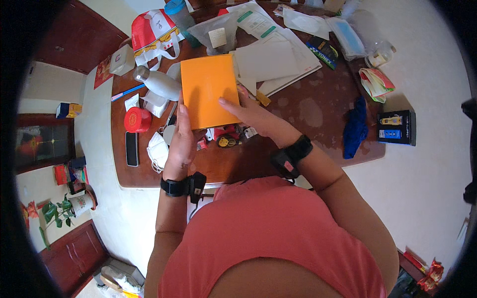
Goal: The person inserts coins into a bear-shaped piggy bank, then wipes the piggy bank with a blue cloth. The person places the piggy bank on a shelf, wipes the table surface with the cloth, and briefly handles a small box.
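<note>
An orange box is held up over the table between my two hands. My left hand grips its lower left corner, thumb along the side and the fingers hidden beneath. At the right side, my right hand lays its thumb on the orange face, with its other fingers behind the edge. Under the box and partly covered by it lie small items, among them a round black-and-yellow trinket and a white tag. A white face mask rests just left of my left hand.
A phone, a red round container and a white metal bottle occupy the left side of the wooden table. Behind stand a blue bottle and a red-and-white bag. Papers, a blue cloth and a hair clipper box are rightward.
</note>
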The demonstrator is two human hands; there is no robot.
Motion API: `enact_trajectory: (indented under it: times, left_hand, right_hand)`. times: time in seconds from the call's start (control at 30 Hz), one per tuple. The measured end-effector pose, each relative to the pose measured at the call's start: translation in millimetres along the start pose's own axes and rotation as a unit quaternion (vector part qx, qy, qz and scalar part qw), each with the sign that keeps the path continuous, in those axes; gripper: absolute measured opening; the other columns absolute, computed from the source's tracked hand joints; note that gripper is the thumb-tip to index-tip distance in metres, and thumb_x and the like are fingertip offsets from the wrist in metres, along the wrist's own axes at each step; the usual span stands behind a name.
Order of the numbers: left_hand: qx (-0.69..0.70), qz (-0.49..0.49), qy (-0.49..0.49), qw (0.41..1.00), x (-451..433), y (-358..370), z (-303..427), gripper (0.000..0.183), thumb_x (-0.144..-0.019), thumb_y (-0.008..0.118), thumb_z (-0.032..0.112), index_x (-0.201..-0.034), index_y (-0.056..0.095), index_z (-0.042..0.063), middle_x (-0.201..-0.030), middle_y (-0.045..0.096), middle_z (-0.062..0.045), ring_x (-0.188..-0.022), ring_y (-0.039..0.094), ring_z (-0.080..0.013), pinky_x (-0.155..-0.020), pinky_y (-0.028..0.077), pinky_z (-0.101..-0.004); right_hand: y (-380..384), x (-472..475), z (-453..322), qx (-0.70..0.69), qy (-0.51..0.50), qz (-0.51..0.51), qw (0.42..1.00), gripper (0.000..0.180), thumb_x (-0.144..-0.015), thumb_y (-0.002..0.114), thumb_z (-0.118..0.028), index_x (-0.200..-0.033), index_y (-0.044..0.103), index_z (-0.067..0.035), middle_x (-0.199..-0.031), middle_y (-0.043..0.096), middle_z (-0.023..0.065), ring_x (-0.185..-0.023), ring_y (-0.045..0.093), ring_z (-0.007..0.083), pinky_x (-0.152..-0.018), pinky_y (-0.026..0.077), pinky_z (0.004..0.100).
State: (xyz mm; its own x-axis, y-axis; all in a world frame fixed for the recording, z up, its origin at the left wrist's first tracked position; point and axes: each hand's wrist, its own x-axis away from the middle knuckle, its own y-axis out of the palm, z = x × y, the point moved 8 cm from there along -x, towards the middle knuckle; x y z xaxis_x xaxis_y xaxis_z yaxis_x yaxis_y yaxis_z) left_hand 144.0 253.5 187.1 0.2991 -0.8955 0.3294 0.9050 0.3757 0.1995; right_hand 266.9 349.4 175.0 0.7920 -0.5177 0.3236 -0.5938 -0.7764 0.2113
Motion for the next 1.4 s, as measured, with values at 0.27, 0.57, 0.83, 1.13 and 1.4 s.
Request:
enact_trajectory:
  times: [0.27, 0.57, 0.83, 1.13, 1.4]
  left_hand:
    - [0.01, 0.035, -0.019, 0.999, -5.0, -4.2, -13.9, 0.072, -0.098, 0.03, 0.066, -0.15, 0.03, 0.016, -0.134, 0.053, -0.008, -0.113, 0.057, -0.0218, -0.09, 0.049, -0.0397]
    - [0.04, -0.013, -0.013, 0.999, 5.3, -6.7, -12.4, 0.07, -0.103, 0.029, 0.056, -0.158, 0.008, 0.018, -0.155, 0.029, -0.011, -0.139, 0.037, -0.0255, -0.107, 0.039, -0.0407]
    - [0.019, -0.037, 0.031, 0.999, 9.3, 0.3, -5.8, 0.075, -0.103, 0.029, 0.055, -0.157, -0.002, 0.014, -0.156, 0.027, -0.014, -0.142, 0.032, -0.0262, -0.111, 0.035, -0.0374]
    - [-0.03, -0.042, 0.071, 0.996, 13.5, 6.4, -7.4, 0.074, -0.103, 0.031, 0.056, -0.158, 0.003, 0.015, -0.158, 0.021, -0.014, -0.144, 0.025, -0.0247, -0.109, 0.035, -0.0357]
    - [-0.083, 0.04, -0.005, 0.996, 1.3, -16.5, -27.8, 0.055, -0.098, 0.058, 0.037, -0.144, 0.042, 0.01, -0.143, 0.044, -0.01, -0.125, 0.05, -0.0219, -0.096, 0.049, -0.0312]
  right_hand:
    - [-2.8, -2.2, 13.4, 0.025, 0.004, 0.033, 0.999, 0.075, -0.093, 0.056, -0.053, -0.151, 0.024, -0.016, -0.139, 0.046, 0.0116, -0.122, 0.051, 0.0242, -0.085, 0.054, 0.0416]
    - [4.0, 6.2, -0.9, 0.132, -0.058, 0.042, 0.989, 0.057, -0.1, 0.052, -0.035, -0.143, 0.035, -0.002, -0.131, 0.052, 0.0139, -0.12, 0.051, 0.0196, -0.098, 0.046, 0.0346]
    - [4.4, 11.0, -14.8, 0.202, -0.149, 0.091, 0.964, 0.055, -0.099, 0.051, -0.033, -0.139, 0.038, 0.002, -0.128, 0.055, 0.0184, -0.117, 0.055, 0.0262, -0.1, 0.042, 0.0363]
    - [-10.1, 15.7, 1.2, 0.136, -0.102, 0.089, 0.982, 0.053, -0.098, 0.054, -0.029, -0.141, 0.039, 0.0, -0.131, 0.055, 0.0163, -0.12, 0.055, 0.0251, -0.102, 0.041, 0.0335]
    - [-72.4, 63.4, 35.9, 0.071, -0.012, 0.126, 0.989, 0.043, -0.102, 0.047, -0.026, -0.135, 0.043, 0.001, -0.13, 0.058, 0.0129, -0.117, 0.057, 0.0203, -0.1, 0.047, 0.0356]
